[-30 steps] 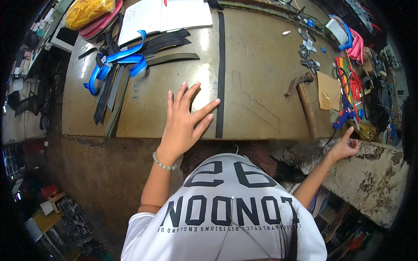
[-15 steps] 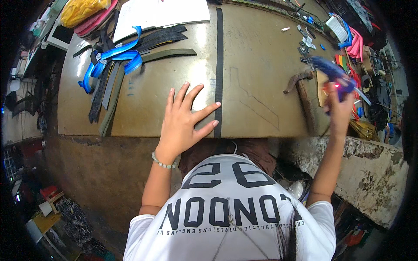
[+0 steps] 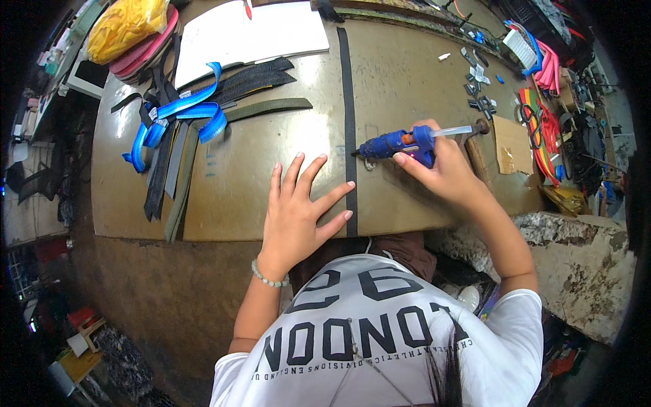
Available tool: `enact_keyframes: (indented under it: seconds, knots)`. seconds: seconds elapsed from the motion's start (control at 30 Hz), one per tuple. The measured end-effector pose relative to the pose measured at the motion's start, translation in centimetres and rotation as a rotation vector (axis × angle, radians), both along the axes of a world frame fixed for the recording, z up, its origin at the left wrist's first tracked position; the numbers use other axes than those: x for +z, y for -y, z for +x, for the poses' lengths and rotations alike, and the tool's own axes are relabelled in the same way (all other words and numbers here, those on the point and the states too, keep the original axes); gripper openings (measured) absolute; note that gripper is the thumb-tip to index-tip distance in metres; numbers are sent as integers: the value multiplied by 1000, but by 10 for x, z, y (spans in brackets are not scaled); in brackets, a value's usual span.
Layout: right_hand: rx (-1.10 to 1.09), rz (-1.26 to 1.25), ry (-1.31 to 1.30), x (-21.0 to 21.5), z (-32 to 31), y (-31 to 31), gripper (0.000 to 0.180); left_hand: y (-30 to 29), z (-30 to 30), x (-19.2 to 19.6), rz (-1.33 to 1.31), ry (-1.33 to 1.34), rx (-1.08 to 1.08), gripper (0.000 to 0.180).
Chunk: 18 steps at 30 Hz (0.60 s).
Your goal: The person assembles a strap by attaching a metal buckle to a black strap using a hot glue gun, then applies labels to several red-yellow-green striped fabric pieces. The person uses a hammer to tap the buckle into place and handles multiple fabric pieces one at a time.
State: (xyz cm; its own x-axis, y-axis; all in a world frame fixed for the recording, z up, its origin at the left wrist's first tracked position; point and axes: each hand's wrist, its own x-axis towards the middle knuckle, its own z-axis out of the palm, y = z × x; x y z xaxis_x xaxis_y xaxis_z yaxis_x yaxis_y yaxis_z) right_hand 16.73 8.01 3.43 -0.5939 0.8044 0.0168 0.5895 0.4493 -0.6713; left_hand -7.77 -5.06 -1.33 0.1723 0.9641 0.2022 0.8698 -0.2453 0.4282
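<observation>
Brown worktop (image 3: 420, 74), marked. Right hand (image 3: 444, 159): closed round a blue glue gun (image 3: 390, 144), translucent glue stick (image 3: 454, 131) at its rear. Just left of that grip: black strap (image 3: 348, 102), laid flat, nozzle (image 3: 356, 153) at its right edge, contact unclear. Left hand (image 3: 293, 220): fingers spread wide, thumb and forefinger tips at the strap. Right of the grip: hammer (image 3: 477, 161), then cardboard piece (image 3: 512, 146). Far left: blue webbing (image 3: 193, 104); beyond, open notebook (image 3: 288, 30).

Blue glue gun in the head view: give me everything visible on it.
The blue glue gun looks like hard plastic, with an orange patch, a small red light and a dark nozzle. A translucent glue stick juts from its back. It is held sideways in the grip of the right hand, over the table, nozzle pointing left at the black strip; tip contact is unclear.
</observation>
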Motion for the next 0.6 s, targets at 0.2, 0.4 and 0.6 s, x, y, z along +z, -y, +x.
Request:
enact_keyframes:
  seconds: [0.2, 0.4, 0.6]
  knots:
    - [-7, 20, -45, 2, -4, -17, 42, 1, 1, -1, 9, 7, 14, 40]
    - [132, 252, 35, -4, -6, -30, 39, 2, 1, 2, -5, -11, 13, 40]
    - [3, 659, -114, -6, 40, -12, 44, 3, 2, 0, -2, 59, 26, 43]
